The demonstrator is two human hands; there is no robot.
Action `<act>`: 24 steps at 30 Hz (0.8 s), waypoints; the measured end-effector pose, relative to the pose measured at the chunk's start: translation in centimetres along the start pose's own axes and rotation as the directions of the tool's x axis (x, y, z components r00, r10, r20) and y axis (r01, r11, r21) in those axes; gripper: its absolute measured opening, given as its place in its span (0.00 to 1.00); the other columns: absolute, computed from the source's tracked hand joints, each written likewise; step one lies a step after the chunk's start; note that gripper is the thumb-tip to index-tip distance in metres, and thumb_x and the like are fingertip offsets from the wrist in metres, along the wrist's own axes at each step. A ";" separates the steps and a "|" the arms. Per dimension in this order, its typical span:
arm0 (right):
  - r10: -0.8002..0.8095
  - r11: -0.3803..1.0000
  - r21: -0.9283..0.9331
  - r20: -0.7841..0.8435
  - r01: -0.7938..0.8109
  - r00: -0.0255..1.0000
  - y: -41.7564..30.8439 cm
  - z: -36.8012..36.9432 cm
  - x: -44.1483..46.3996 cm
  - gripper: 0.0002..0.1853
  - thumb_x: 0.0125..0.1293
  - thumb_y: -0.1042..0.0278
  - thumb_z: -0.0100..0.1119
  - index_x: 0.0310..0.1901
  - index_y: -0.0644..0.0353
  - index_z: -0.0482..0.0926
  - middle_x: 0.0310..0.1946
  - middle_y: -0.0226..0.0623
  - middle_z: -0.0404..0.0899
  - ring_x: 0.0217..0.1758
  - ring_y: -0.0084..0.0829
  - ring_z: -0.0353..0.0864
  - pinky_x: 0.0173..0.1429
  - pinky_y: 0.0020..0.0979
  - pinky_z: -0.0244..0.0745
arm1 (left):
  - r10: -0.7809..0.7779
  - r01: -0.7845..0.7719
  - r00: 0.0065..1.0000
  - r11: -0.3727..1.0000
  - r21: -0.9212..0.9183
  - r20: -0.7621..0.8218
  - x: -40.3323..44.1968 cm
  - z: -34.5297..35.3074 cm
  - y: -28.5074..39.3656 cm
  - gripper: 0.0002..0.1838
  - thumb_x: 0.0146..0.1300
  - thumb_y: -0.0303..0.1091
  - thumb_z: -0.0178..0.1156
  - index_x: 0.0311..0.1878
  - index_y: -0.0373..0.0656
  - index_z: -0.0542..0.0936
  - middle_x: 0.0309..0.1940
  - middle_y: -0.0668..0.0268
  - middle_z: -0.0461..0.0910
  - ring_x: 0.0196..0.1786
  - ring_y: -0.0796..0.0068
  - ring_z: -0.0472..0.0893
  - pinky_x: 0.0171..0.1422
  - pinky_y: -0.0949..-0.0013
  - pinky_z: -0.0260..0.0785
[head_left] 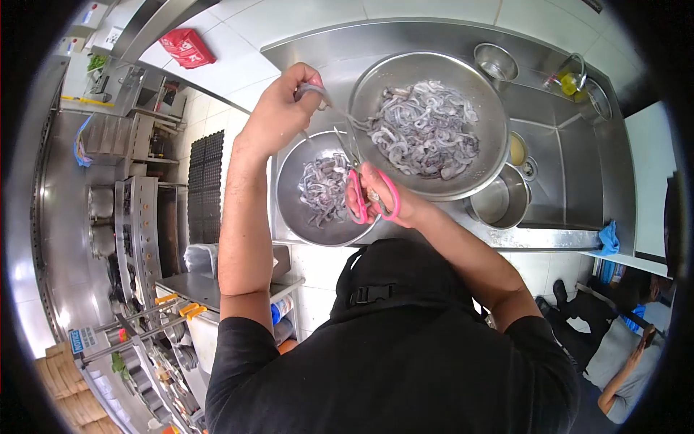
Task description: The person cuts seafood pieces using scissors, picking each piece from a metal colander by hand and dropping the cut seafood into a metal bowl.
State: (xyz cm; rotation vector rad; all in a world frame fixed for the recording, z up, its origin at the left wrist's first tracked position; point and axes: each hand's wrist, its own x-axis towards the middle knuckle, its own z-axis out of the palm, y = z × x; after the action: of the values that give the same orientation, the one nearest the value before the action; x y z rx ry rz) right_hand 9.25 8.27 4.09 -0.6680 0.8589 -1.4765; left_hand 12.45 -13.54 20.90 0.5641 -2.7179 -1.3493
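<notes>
My left hand (pixel 282 108) is closed, pinching a greyish squid tentacle (pixel 312 90) above the smaller steel bowl (pixel 290 206). Strands hang from it, one reaching toward the larger steel bowl (pixel 493 148). In my right hand (pixel 394 199) are scissors (pixel 355 194) with pink handles, their blades spread and pointing up beside the hanging strand. Curled squid tentacles (pixel 426 126) are heaped in the larger bowl. A smaller pile of squid pieces (pixel 323 184) lies in the left bowl.
A steel pot (pixel 500 199) stands right of the large bowl, near the sink basin (pixel 564 170). Behind are a small steel bowl (pixel 496 61) and a yellow-green item (pixel 570 84). A blue cloth (pixel 609 239) hangs at the counter edge. Another person (pixel 625 362) is at lower right.
</notes>
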 end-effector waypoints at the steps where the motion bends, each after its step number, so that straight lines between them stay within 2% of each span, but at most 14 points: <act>1: 0.018 1.000 -0.004 0.003 -0.018 1.000 0.5 0.1 0.8 0.45 0.74 0.13 0.29 0.39 0.54 0.75 0.30 0.30 0.76 0.33 0.23 0.78 0.33 0.25 0.71 | 0.017 -0.016 1.000 1.000 -0.020 0.010 -0.5 -0.3 -0.3 0.11 0.70 0.24 0.55 0.54 0.42 0.76 0.37 0.71 0.77 0.32 0.83 0.74 0.38 0.74 0.70; 3: -0.042 0.999 0.006 0.035 0.042 0.998 0.4 0.6 2.4 0.45 0.74 0.13 0.29 0.39 0.55 0.75 0.30 0.30 0.77 0.33 0.23 0.79 0.32 0.25 0.71 | 0.053 -0.051 0.998 0.997 -0.061 0.024 -1.6 -0.9 -1.0 0.10 0.70 0.23 0.54 0.53 0.42 0.77 0.36 0.73 0.75 0.32 0.85 0.72 0.37 0.75 0.67; 8: -0.184 0.983 0.018 0.035 0.183 0.982 -0.7 1.2 5.3 0.46 0.74 0.13 0.30 0.37 0.56 0.76 0.28 0.31 0.77 0.30 0.24 0.78 0.30 0.25 0.70 | 0.003 0.007 0.998 0.984 -0.180 0.057 -4.7 -2.6 -2.7 0.08 0.70 0.22 0.53 0.50 0.42 0.76 0.35 0.74 0.74 0.33 0.85 0.72 0.39 0.75 0.68; 9: -0.194 0.981 0.010 0.086 0.194 0.977 -1.0 1.1 5.6 0.46 0.74 0.13 0.30 0.37 0.56 0.76 0.28 0.31 0.77 0.28 0.24 0.77 0.29 0.25 0.69 | -0.012 0.021 0.999 0.978 -0.207 0.045 -5.3 -2.9 -3.1 0.08 0.70 0.22 0.54 0.50 0.42 0.76 0.34 0.74 0.74 0.33 0.85 0.72 0.39 0.75 0.68; 11: -0.228 0.974 0.039 0.113 0.225 0.967 -1.2 1.4 5.9 0.43 0.78 0.18 0.31 0.36 0.56 0.76 0.27 0.30 0.75 0.28 0.23 0.77 0.27 0.24 0.66 | -0.023 0.030 0.999 0.969 -0.245 0.030 -6.2 -3.5 -4.4 0.08 0.69 0.22 0.55 0.49 0.43 0.76 0.35 0.75 0.75 0.33 0.86 0.72 0.39 0.75 0.68; 12: -0.244 0.970 0.053 0.126 0.239 0.962 -1.5 1.6 5.9 0.41 0.79 0.21 0.32 0.35 0.56 0.76 0.27 0.29 0.75 0.28 0.22 0.77 0.26 0.24 0.65 | -0.026 0.032 0.999 0.974 -0.226 0.032 -6.7 -3.9 -5.1 0.07 0.69 0.24 0.56 0.48 0.42 0.77 0.34 0.76 0.75 0.33 0.85 0.72 0.39 0.75 0.67; 14: -0.220 0.972 -0.054 0.111 0.227 0.969 -2.5 2.2 5.7 0.42 0.77 0.18 0.31 0.35 0.56 0.74 0.27 0.29 0.73 0.28 0.23 0.74 0.30 0.26 0.67 | -0.028 0.034 0.999 0.982 -0.187 0.038 -8.0 -4.4 -6.4 0.06 0.68 0.27 0.60 0.46 0.42 0.78 0.32 0.77 0.74 0.34 0.85 0.72 0.40 0.76 0.65; 15: -0.214 0.966 -0.120 0.118 0.228 0.970 -2.9 2.3 5.7 0.44 0.75 0.16 0.30 0.35 0.56 0.73 0.27 0.29 0.73 0.28 0.23 0.73 0.31 0.26 0.66 | -0.038 0.051 0.998 0.963 -0.266 0.056 -8.4 -4.5 -7.3 0.08 0.70 0.34 0.66 0.46 0.43 0.78 0.32 0.78 0.75 0.35 0.86 0.70 0.40 0.76 0.62; 16: -0.208 0.956 -0.184 0.123 0.228 0.970 -3.2 2.5 5.7 0.45 0.74 0.13 0.29 0.35 0.56 0.73 0.27 0.30 0.73 0.28 0.23 0.72 0.32 0.26 0.66 | -0.049 0.053 0.999 0.947 -0.316 0.022 -8.5 -4.4 -8.1 0.09 0.71 0.36 0.67 0.46 0.43 0.79 0.32 0.78 0.75 0.35 0.87 0.70 0.40 0.76 0.62; 18: -0.181 0.952 -0.221 0.153 0.212 0.972 -3.6 3.0 5.6 0.44 0.75 0.15 0.29 0.35 0.56 0.72 0.27 0.30 0.72 0.28 0.23 0.71 0.33 0.27 0.66 | -0.082 0.057 0.996 0.908 -0.416 -0.043 -8.8 -3.8 -9.8 0.12 0.73 0.40 0.69 0.46 0.44 0.79 0.32 0.78 0.75 0.36 0.87 0.70 0.40 0.76 0.62; 19: -0.165 0.949 -0.239 0.171 0.204 0.971 -3.6 3.2 5.7 0.44 0.76 0.16 0.29 0.35 0.56 0.72 0.27 0.29 0.71 0.28 0.23 0.70 0.34 0.27 0.65 | -0.052 0.009 0.993 0.924 -0.381 -0.103 -8.5 -3.2 -10.5 0.14 0.73 0.41 0.72 0.49 0.44 0.79 0.33 0.78 0.76 0.37 0.86 0.73 0.41 0.76 0.64; 22: -0.118 0.931 -0.318 0.199 0.178 0.973 -3.7 3.5 5.9 0.42 0.78 0.18 0.28 0.36 0.56 0.72 0.27 0.29 0.71 0.29 0.23 0.71 0.35 0.27 0.66 | -0.038 -0.034 0.989 0.880 -0.474 -0.141 -8.9 -1.4 -9.8 0.15 0.73 0.32 0.70 0.59 0.48 0.78 0.40 0.76 0.79 0.43 0.86 0.78 0.45 0.78 0.68; 23: -0.096 0.934 -0.322 0.197 0.157 0.976 -3.7 3.7 5.9 0.42 0.78 0.18 0.28 0.36 0.56 0.72 0.27 0.29 0.70 0.29 0.23 0.71 0.35 0.27 0.66 | 0.009 -0.060 0.994 0.876 -0.479 -0.108 -8.7 -1.1 -10.5 0.24 0.71 0.28 0.70 0.67 0.49 0.76 0.42 0.75 0.79 0.46 0.86 0.79 0.46 0.78 0.69; 24: -0.075 0.936 -0.323 0.194 0.136 0.978 -3.8 4.0 5.8 0.42 0.79 0.19 0.28 0.36 0.56 0.72 0.27 0.29 0.70 0.30 0.23 0.71 0.35 0.27 0.65 | 0.045 -0.077 0.996 0.863 -0.500 -0.075 -8.6 -0.9 -10.9 0.24 0.72 0.28 0.69 0.69 0.48 0.76 0.43 0.75 0.80 0.46 0.86 0.79 0.47 0.78 0.70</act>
State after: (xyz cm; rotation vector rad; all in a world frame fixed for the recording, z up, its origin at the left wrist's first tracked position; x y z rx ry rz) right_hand 9.85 1.93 8.94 -1.1002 0.9553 -1.3516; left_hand 23.86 -17.26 13.89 0.4530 -2.1695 -1.8879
